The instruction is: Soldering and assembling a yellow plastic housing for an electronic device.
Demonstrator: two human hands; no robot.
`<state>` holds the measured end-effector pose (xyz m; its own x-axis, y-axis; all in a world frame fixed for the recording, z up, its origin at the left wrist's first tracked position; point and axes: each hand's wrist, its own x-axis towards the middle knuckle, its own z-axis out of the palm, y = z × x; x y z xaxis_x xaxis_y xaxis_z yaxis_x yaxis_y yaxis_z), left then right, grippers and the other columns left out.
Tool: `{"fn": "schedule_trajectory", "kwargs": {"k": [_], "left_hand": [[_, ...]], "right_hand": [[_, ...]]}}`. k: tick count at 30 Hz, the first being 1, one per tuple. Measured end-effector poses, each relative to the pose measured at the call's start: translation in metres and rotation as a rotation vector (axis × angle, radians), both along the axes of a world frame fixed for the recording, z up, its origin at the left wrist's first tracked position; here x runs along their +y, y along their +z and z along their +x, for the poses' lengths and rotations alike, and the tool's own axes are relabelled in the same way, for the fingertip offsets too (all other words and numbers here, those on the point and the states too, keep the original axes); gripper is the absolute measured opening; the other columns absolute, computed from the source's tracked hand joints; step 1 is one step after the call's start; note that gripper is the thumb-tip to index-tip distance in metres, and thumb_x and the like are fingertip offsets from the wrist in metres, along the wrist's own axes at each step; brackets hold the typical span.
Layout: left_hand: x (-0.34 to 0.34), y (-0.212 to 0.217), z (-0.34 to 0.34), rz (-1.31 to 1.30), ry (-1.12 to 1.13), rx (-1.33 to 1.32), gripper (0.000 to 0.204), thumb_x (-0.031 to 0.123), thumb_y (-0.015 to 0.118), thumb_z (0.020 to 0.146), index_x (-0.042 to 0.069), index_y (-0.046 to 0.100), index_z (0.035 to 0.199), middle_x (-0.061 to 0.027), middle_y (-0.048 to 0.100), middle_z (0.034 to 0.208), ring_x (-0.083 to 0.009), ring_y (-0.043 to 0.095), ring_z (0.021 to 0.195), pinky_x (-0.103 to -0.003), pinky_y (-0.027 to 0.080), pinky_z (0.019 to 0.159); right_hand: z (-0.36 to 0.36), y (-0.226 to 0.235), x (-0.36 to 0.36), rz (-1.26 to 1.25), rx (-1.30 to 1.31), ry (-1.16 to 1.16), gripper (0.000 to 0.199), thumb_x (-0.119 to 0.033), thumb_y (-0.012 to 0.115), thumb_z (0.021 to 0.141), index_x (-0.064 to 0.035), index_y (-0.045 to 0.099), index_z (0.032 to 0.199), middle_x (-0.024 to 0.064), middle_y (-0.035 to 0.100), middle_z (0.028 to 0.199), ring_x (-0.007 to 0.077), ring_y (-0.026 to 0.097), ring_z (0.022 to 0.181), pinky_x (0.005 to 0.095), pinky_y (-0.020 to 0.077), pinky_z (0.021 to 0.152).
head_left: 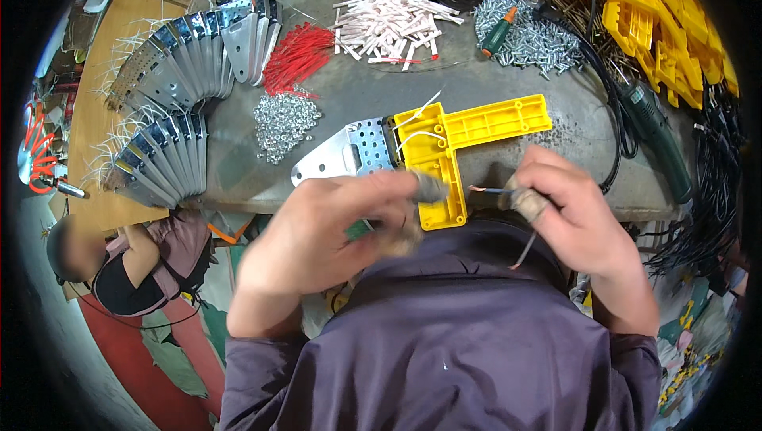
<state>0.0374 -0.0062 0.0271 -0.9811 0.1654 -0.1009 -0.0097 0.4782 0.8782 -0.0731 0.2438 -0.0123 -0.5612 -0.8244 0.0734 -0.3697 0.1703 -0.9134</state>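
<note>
My right hand [567,213] pinches a thin grey cable [526,247] between thumb and fingers. Bare copper strands stick out at the cable's ends, one pointing left and the other hanging down. My left hand [341,221], with wrapped fingertips, hovers over the near side of the work; motion smears its fingers, so whether they hold anything is unclear. Beneath and beyond it lies a yellow plastic housing half [496,123] with a ribbed handle. A pointed metal plate with a perforated bracket [370,145] joins its left side, and white wires [421,134] run into the housing.
Around the work lie silver nuts [286,123], red sleeves [300,56], white tubes [389,22], screws [528,38] and a green-handled screwdriver [498,32]. A corded green power tool [655,141], yellow housings [659,10] and black cables [710,169] flank the right. Metal plates [163,157] and another person [147,260] are left.
</note>
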Motion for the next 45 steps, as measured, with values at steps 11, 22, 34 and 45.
{"fn": "schedule_trajectory", "kwargs": {"k": [11, 22, 34, 45], "left_hand": [[-0.004, -0.044, -0.151, -0.804, -0.097, 0.521, 0.039, 0.003, 0.063, 0.075, 0.002, 0.047, 0.11, -0.0208, 0.064, 0.093, -0.0428, 0.059, 0.088, -0.047, 0.047, 0.077], [-0.014, -0.021, -0.153, -0.652, 0.033, 0.46, 0.031, 0.003, 0.062, 0.076, 0.002, 0.05, 0.105, -0.0213, 0.064, 0.09, -0.0388, 0.062, 0.088, -0.045, 0.049, 0.077], [-0.015, 0.005, -0.145, -0.129, 0.127, 0.502, 0.037, 0.001, 0.064, 0.081, 0.002, 0.054, 0.116, -0.0057, 0.064, 0.094, -0.0092, 0.059, 0.084, -0.025, 0.048, 0.074], [0.051, -0.004, -0.086, 1.048, 0.265, 0.198, 0.027, -0.005, 0.062, 0.083, 0.003, 0.047, 0.104, -0.0081, 0.061, 0.098, -0.0161, 0.061, 0.091, -0.032, 0.054, 0.08]], "right_hand": [[0.004, 0.006, 0.003, -0.072, -0.002, -0.041, 0.01, 0.0, 0.054, 0.081, 0.0005, 0.057, 0.091, 0.0102, 0.048, 0.078, 0.0242, 0.048, 0.069, 0.032, 0.039, 0.064], [0.0, 0.006, 0.013, -0.272, -0.278, -0.165, 0.011, -0.007, 0.051, 0.092, 0.0016, 0.058, 0.092, 0.0043, 0.052, 0.085, 0.0119, 0.048, 0.079, 0.0243, 0.0398, 0.071], [-0.001, 0.002, 0.02, -0.457, -0.525, -0.282, 0.013, -0.006, 0.052, 0.089, 0.0009, 0.056, 0.099, 0.0007, 0.056, 0.089, 0.0085, 0.05, 0.081, 0.023, 0.0406, 0.075], [-0.003, 0.006, -0.027, -0.721, -0.583, -0.393, 0.035, 0.003, 0.064, 0.083, 0.0036, 0.056, 0.117, 0.0033, 0.062, 0.098, 0.0091, 0.057, 0.097, 0.0231, 0.0447, 0.089]]}}
